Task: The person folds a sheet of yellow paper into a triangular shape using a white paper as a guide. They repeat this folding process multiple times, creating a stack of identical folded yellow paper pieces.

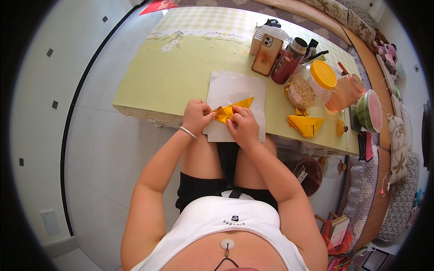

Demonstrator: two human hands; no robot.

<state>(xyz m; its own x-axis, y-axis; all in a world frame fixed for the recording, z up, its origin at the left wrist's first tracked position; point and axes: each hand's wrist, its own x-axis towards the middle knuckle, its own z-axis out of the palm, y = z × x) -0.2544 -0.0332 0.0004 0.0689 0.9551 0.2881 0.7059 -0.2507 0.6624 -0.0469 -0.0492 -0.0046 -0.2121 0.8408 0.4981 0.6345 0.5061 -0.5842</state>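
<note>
A sheet of shiny gold paper [244, 103], partly folded with a pointed corner to the upper right, lies between my hands. It is over white paper [235, 86] at the table's near edge. My left hand [197, 116] pinches the paper's left end. My right hand [243, 126] has its fingers closed on the middle of the paper, near its lower edge. Fingers hide part of the folds. To the right, folded gold paper pieces [306, 125] shaped like boats rest on the table.
Along the table's [158, 81] right side stand a phone [267, 54], a dark red flask [288, 62], a yellow-lidded jar [304, 89], a pink container [343, 93] and a covered watermelon half [369, 111]. A brown bin [309, 176] sits below the right edge.
</note>
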